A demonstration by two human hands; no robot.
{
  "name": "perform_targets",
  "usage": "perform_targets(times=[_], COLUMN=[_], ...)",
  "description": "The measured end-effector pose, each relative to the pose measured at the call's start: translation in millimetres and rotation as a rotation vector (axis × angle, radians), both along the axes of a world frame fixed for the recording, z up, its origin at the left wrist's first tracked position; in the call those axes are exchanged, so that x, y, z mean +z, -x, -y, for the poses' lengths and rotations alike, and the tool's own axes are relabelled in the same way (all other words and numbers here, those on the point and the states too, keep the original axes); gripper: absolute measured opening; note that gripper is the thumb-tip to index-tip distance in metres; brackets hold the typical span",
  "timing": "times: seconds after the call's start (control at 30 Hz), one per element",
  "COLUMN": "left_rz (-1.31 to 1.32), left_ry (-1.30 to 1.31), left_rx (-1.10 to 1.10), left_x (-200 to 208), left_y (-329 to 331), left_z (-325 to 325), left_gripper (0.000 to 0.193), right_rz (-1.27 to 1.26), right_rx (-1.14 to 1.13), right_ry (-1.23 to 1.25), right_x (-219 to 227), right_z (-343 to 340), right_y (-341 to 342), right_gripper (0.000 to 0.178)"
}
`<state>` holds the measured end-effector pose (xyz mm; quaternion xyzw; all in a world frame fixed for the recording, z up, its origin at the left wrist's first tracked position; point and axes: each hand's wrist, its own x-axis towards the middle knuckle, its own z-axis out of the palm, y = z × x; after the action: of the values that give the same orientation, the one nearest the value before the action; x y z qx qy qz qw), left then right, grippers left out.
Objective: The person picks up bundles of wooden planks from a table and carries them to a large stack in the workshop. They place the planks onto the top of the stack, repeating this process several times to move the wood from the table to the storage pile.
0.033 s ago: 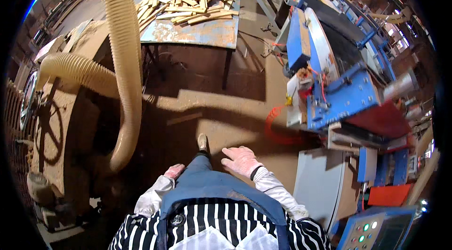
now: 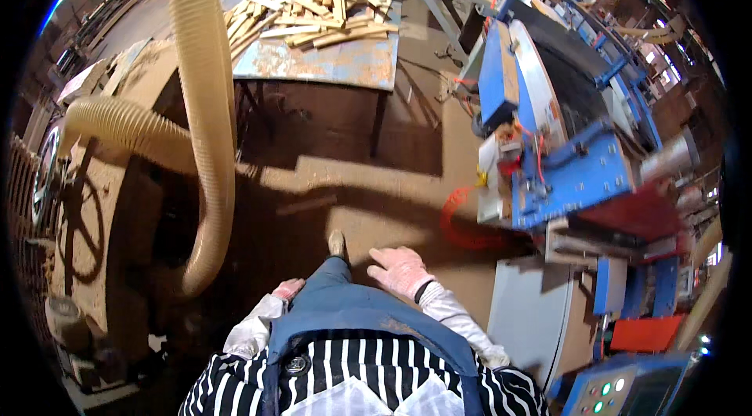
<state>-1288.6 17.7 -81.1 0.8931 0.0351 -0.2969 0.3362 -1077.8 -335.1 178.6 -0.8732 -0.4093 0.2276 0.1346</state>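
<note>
My right hand [image 2: 401, 273], in a pale pink work glove, hangs in front of my right hip with nothing in it. Its fingers are spread a little and the thumb stands apart. My left hand [image 2: 289, 289], gloved the same way, is beside the left edge of my blue apron [image 2: 345, 308]. Most of its fingers are hidden, so their pose does not show. Neither hand touches a workpiece. One shoe [image 2: 337, 244] points forward on the brown floor. Closest to the right hand is the blue machine [image 2: 576, 177], out of reach to the right.
Ahead, a table [image 2: 313, 67] bears a pile of wooden strips [image 2: 321, 12]. A ribbed hose [image 2: 200, 87] hangs at left beside a dusty machine [image 2: 106, 228]. A coiled red air hose [image 2: 454, 216], a grey cabinet [image 2: 529, 306] and a control panel [image 2: 627, 385] stand at right.
The view has shifted slightly, so the machine and table on the right sit a little lower. My hands keep nearly the same pose.
</note>
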Motion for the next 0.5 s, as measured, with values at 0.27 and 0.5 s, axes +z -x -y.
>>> perform_targets(times=[0.27,0.5], left_rz=[-0.331,0.113], left_ry=[-0.141,-0.042], left_rx=[0.395,0.394], left_x=[59,93], left_y=[-278,-548], left_z=[-110,-125], left_gripper=[0.055,0.049], right_rz=[-0.097,-0.196], right_rx=[-0.289,-0.459], right_ry=[-0.024,-0.007], right_x=[37,-15], right_z=[-38,-8], right_y=[-209,-372], right_gripper=[0.06,0.055])
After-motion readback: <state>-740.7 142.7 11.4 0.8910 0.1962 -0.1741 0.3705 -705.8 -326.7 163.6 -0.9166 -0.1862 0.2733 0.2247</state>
